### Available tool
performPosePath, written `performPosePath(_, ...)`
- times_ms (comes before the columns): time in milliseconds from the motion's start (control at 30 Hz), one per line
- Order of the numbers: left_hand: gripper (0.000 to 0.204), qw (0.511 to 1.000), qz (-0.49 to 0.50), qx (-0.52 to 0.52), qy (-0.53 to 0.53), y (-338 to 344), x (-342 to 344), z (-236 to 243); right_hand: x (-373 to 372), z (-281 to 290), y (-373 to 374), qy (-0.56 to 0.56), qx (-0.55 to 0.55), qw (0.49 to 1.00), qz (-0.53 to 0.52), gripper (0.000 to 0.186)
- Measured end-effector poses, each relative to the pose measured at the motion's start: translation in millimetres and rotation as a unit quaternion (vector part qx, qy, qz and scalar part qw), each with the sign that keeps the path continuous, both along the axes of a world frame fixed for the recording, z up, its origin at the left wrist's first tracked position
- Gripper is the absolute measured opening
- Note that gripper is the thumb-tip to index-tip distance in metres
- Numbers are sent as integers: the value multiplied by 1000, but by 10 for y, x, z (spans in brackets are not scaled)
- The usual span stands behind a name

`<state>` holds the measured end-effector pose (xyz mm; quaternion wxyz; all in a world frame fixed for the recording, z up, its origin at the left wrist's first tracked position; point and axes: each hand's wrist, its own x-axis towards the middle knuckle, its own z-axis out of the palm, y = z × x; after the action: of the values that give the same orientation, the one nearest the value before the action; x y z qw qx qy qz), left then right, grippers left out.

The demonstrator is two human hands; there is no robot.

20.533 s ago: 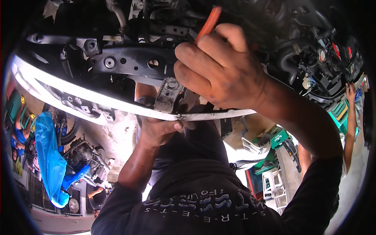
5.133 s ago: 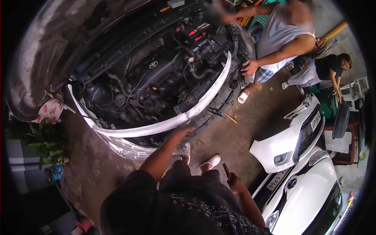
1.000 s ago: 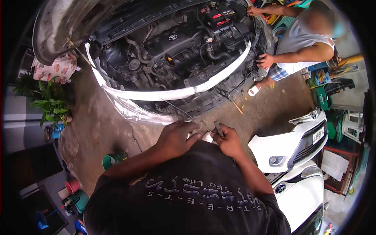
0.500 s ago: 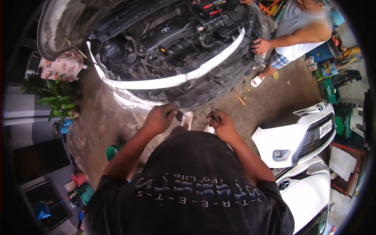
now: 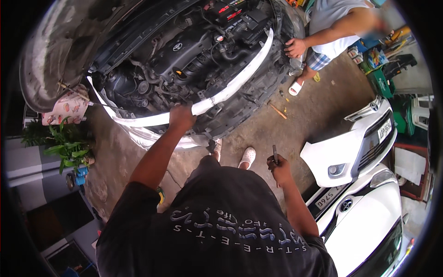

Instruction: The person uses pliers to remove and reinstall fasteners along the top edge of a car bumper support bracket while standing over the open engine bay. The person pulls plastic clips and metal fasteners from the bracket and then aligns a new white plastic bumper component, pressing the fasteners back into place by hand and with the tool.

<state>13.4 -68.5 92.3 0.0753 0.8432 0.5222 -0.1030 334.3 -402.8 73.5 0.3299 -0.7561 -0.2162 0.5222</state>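
Observation:
My left hand point(image 5: 182, 117) reaches over the long white bar point(image 5: 150, 121) across the front of the opened car, its fingers curled at the bar's engine side. The fingertips are partly hidden, and I cannot see whether a small thing is under them. Lower and to the right, away from the car, my right hand point(image 5: 280, 171) is closed around a slim dark hand tool point(image 5: 275, 153) that points upward. The tool's exact kind is unclear. Behind the bar lies the engine point(image 5: 184, 53), with a yellow cap on its dark cover.
The raised hood point(image 5: 55, 55) stands at the upper left. A co-worker's hand point(image 5: 295, 47) rests on the car's right front corner. A wooden-handled tool point(image 5: 278, 111) lies on the floor. A detached white bumper point(image 5: 339, 157) sits before another white car point(image 5: 374, 221). Potted plants point(image 5: 67, 145) stand left.
My left hand has moved up and forward onto the white bar. My right hand has moved right and down with the slim tool, and the view has shifted slightly.

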Motion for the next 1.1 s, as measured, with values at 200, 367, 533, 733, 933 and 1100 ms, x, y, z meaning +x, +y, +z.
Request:
performPosePath(200,100,993,-114,8,41,447,363,-625,-557,160,-17,-18,-38,994,-97,14)
performPosePath(367,103,987,-145,-13,70,626,565,-1008,-1112,163,-70,-25,-88,985,-148,14)
performPosePath(533,91,980,-176,5,90,706,589,-1239,-1541,-53,-106,6,-92,981,-171,18)
performPosePath(733,78,985,-163,-26,58,669,625,-1289,-1724,-352,80,-32,-94,989,-108,30)
performPosePath(933,67,983,-180,-7,35,746,718,-1322,-1631,-800,557,-31,-14,992,-118,22)
performPosePath(1100,73,986,-149,-64,32,756,844,-1124,-1480,-1439,1281,18,32,988,-151,26)
